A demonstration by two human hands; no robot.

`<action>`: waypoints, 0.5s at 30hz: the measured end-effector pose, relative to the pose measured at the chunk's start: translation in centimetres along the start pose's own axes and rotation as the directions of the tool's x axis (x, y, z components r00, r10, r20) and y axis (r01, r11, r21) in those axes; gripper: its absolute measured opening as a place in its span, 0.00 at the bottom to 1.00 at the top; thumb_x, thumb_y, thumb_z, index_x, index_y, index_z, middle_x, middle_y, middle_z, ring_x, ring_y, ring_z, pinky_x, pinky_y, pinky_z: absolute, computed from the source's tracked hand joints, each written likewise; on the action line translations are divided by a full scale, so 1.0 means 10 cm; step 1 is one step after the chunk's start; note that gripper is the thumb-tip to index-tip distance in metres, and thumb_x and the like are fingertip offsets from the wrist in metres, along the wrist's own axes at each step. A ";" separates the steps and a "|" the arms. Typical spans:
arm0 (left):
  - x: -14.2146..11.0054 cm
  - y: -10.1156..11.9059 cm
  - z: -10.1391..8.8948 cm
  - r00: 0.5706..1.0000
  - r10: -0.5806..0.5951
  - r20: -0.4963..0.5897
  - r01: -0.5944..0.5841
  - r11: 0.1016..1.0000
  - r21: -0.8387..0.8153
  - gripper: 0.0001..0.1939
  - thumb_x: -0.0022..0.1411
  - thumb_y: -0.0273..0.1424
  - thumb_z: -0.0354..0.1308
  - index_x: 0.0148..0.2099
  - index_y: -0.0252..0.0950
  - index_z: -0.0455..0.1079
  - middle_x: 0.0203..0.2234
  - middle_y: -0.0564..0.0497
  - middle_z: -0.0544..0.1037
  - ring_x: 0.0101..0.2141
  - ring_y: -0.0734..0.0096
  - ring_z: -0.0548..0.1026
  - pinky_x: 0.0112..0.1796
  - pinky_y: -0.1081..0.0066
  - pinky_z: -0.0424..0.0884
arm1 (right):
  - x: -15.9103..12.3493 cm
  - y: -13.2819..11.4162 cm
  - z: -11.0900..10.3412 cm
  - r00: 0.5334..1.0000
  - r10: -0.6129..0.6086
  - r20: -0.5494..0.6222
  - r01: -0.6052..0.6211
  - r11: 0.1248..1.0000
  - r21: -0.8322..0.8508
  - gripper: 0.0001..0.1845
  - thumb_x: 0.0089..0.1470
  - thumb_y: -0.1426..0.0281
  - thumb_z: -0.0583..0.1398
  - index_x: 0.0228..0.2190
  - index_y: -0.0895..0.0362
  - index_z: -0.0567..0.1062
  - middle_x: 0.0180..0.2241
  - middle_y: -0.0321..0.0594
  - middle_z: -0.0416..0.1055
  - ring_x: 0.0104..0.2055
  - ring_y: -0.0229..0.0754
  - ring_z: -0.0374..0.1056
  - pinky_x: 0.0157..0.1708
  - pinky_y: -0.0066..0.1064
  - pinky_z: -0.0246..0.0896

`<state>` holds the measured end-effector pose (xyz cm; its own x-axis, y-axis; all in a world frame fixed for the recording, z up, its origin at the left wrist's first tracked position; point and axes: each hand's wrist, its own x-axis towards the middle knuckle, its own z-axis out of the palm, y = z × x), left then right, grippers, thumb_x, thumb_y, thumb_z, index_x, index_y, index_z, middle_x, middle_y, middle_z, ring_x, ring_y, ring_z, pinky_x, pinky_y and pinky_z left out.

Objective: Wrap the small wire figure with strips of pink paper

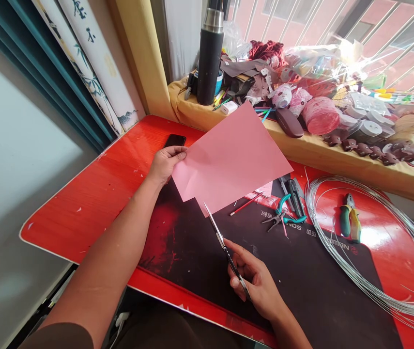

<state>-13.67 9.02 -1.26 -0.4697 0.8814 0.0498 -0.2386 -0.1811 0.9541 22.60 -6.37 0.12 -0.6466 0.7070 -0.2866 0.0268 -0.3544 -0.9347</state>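
A sheet of pink paper is held up over the dark desk mat by my left hand, thumb and fingers pinching its left corner. Along its lower left edge a notch or short cut shows, with a narrow flap beside it. My right hand grips a pair of scissors by the handles. The blades point up and away, their tip at the lower corner of the paper; whether tip and paper touch I cannot tell. The blades look nearly closed.
On the dark mat lie teal-handled pliers, a utility knife and a red pencil. A wire coil surrounds green-and-yellow pliers at right. A phone lies behind my left hand; a black thermos stands on the crowded sill.
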 end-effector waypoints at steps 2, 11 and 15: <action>0.00 0.00 0.00 1.000 0.002 -0.001 -0.002 1.000 0.000 0.18 0.43 0.36 0.79 0.37 0.37 0.84 0.34 0.48 0.85 0.34 0.66 0.79 0.40 0.66 0.77 | 0.00 0.00 0.00 1.000 0.002 -0.002 -0.002 1.000 -0.008 0.43 0.57 0.50 0.72 0.66 0.54 0.71 0.28 0.31 0.61 0.20 0.30 0.54 0.17 0.22 0.52; 0.01 0.00 -0.01 1.000 0.009 -0.006 -0.009 1.000 0.014 0.18 0.43 0.37 0.79 0.37 0.37 0.83 0.34 0.48 0.85 0.34 0.65 0.79 0.40 0.65 0.77 | 0.00 0.01 -0.02 1.000 -0.002 0.000 0.002 1.000 -0.022 0.43 0.56 0.50 0.72 0.67 0.53 0.70 0.28 0.32 0.62 0.21 0.31 0.54 0.18 0.23 0.53; 0.00 0.00 0.00 1.000 0.006 -0.006 -0.006 1.000 0.019 0.18 0.43 0.37 0.79 0.37 0.37 0.83 0.33 0.48 0.85 0.33 0.65 0.79 0.39 0.65 0.77 | -0.01 0.02 -0.02 1.000 -0.010 0.001 0.010 1.000 -0.025 0.43 0.57 0.50 0.71 0.67 0.54 0.71 0.28 0.32 0.63 0.21 0.31 0.54 0.18 0.23 0.53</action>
<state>-13.73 9.04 -1.23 -0.4759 0.8778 0.0539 -0.2196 -0.1779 0.9592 22.80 -6.32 -0.06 -0.6474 0.7098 -0.2775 0.0400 -0.3319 -0.9424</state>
